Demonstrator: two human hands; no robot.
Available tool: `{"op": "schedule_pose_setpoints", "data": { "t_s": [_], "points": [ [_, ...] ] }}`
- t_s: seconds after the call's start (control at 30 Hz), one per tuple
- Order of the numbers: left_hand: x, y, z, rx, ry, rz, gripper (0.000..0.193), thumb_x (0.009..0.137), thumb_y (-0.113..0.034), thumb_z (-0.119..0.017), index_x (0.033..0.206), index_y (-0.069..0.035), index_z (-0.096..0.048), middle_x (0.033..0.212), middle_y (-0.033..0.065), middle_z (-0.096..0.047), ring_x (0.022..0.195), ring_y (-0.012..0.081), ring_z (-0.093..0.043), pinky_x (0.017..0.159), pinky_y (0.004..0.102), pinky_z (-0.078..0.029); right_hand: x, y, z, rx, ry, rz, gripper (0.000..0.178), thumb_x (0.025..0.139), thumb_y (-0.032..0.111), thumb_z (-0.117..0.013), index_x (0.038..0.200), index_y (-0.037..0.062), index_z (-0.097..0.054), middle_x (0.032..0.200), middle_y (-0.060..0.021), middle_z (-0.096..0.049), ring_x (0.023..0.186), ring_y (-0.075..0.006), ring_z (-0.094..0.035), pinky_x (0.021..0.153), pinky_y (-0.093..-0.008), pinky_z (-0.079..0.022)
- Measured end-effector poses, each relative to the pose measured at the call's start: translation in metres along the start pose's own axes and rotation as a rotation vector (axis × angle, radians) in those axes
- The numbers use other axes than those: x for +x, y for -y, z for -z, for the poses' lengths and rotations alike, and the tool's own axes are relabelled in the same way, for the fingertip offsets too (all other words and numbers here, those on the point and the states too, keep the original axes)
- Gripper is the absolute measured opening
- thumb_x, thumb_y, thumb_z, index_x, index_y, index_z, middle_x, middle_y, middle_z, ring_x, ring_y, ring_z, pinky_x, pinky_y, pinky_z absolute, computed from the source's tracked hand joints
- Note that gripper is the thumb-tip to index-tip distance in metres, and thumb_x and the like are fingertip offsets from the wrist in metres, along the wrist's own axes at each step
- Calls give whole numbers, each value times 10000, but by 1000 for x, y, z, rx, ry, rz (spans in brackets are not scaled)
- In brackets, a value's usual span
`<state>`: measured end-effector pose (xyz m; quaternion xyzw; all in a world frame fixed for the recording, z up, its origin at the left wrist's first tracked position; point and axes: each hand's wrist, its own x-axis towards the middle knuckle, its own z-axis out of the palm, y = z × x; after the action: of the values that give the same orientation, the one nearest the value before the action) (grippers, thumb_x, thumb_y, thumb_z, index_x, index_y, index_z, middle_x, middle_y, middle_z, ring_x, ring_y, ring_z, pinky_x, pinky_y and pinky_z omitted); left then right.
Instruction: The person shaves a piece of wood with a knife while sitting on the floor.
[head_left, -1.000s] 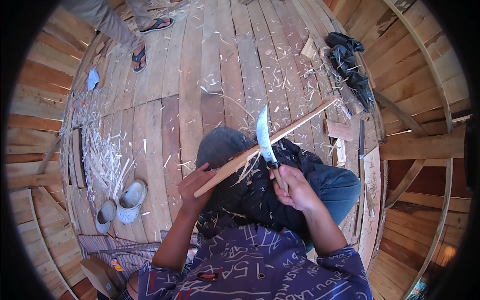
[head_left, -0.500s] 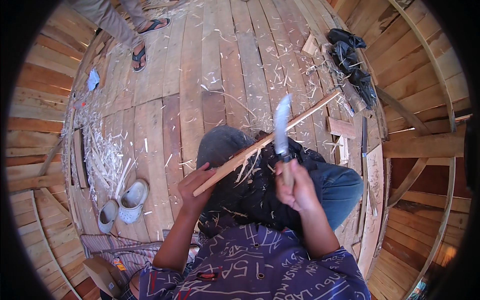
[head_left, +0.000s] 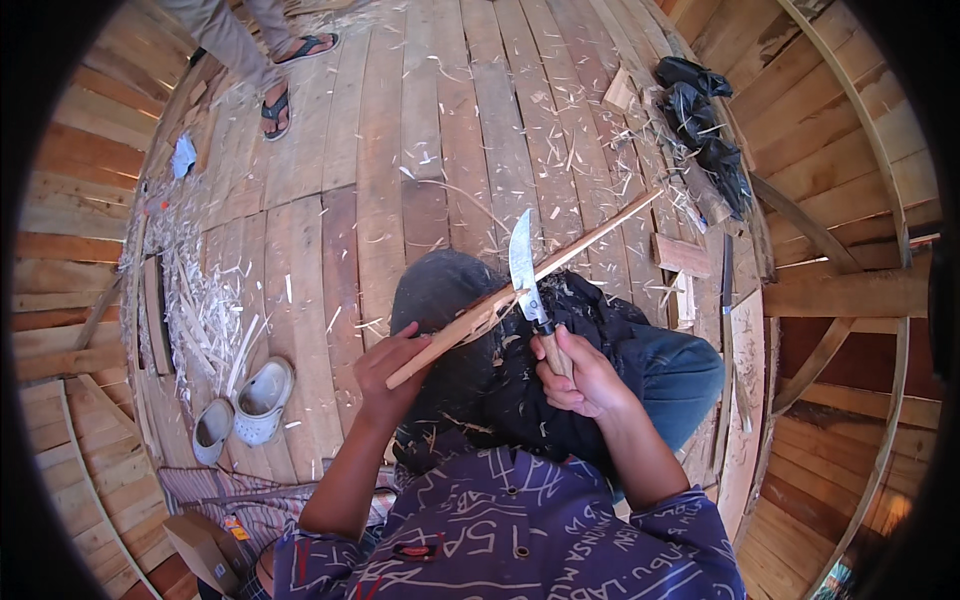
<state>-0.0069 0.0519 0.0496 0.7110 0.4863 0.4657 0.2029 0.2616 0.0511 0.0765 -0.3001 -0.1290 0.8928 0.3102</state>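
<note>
My left hand is closed around the near end of a long wooden strip, which slants up to the right across my raised knee. Curled shavings hang from the strip near its middle. A knife with a broad curved blade and a wooden handle is gripped in my right hand. Its blade stands tip up and crosses the strip, close to the curls. Whether the edge bites into the wood, I cannot tell. My legs in dark trousers lie under both, dotted with chips.
Pale shavings heap on the plank floor at left, beside grey clogs. A person's sandalled foot stands far left. Black plastic bags and wood offcuts lie at right. A cardboard box sits near left.
The knife has moved left and down, from beyond the strip's middle to beside the curled shavings. The strip has shifted slightly toward me at its far end. My left hand keeps its hold.
</note>
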Motion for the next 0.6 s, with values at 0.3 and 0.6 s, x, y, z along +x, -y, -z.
{"op": "schedule_pose_setpoints", "data": {
  "t_s": [0.3,0.6],
  "points": [
    [0,3,1,-13,8,6,177,706,13,-748,865,18,-669,801,133,-680,735,236,-668,847,436,-550,7,2,-6,-235,-193,198,375,1001,400,-348,929,54,-473,530,9,-372,349,-47,-263,322,-205,-206],
    [-3,2,-2,1,-17,18,179,699,4,-754,856,12,-670,797,126,-680,736,237,-667,840,424,-553,5,4,-12,-175,-62,11,420,978,473,-358,927,66,-451,523,7,-348,339,-53,-246,312,-208,-195]
  ]
}}
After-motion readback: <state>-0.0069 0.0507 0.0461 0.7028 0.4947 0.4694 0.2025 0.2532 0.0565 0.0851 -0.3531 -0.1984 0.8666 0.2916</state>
